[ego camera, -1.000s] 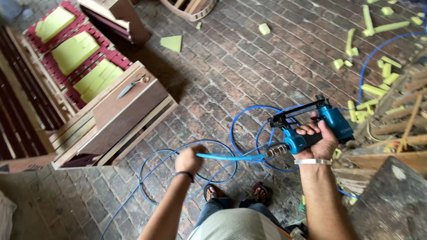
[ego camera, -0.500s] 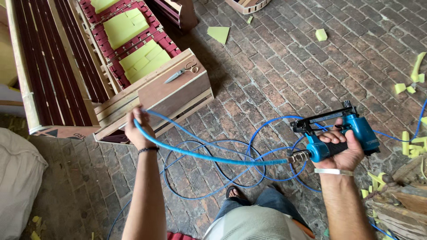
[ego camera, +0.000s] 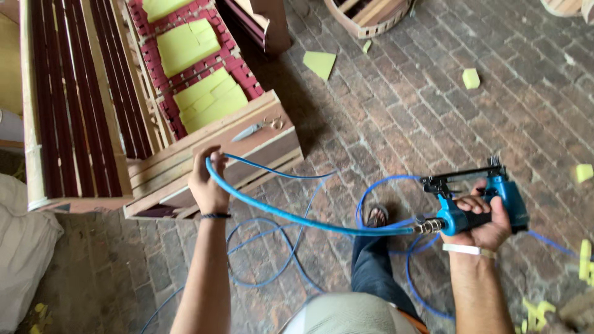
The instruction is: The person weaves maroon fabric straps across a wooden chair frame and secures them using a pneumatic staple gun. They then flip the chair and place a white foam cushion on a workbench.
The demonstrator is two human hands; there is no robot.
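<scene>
Wooden frame point(ego camera: 185, 167) left, staple gun point(ego camera: 476, 204) right, hose point(ego camera: 297, 216) between

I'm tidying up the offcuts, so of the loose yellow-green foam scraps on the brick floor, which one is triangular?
The flat yellow-green foam triangle lying nearest the wooden furniture frame. The small yellow-green foam block to its right is squarish, and the scrap at the right edge is blocky too.

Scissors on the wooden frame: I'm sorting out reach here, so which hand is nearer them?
Left. The left hand, gripping the blue air hose, is just below the scissors. The right hand holds the blue staple gun far off to their right.
</scene>
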